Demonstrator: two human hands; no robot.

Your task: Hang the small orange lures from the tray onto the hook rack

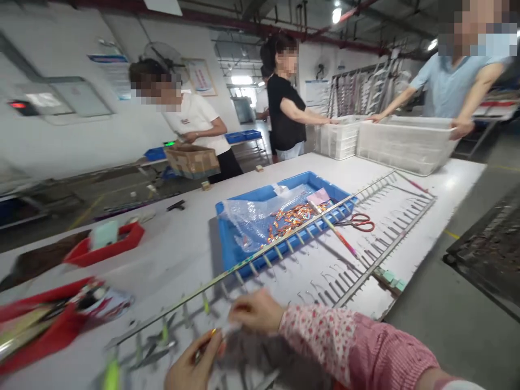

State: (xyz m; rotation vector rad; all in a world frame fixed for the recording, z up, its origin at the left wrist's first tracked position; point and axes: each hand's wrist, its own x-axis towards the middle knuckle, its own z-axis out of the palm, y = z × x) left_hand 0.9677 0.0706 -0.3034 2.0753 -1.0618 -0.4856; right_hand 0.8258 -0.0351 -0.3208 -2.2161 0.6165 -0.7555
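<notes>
My left hand point(195, 362) is at the bottom middle, thumb and finger pinched on a small shiny orange piece that is mostly hidden. Just right of it, my right hand point(258, 313) is blurred, its fingers curled together; what they hold, if anything, cannot be made out. Both hands are at the near side of a long metal rack point(298, 230) with rows of hooks. The rack lies slanted over a blue tray point(264, 194). In the tray, bubble wrap point(247, 216) lies beside a heap of small shiny orange pieces point(294, 218).
Red-handled scissors point(363, 222) lie beside the tray. Two red bins point(128, 238) point(60, 330) stand at the left of the white table point(174, 260). At the far edge, people handle white baskets point(406, 146); another person holds a cardboard box point(193, 161).
</notes>
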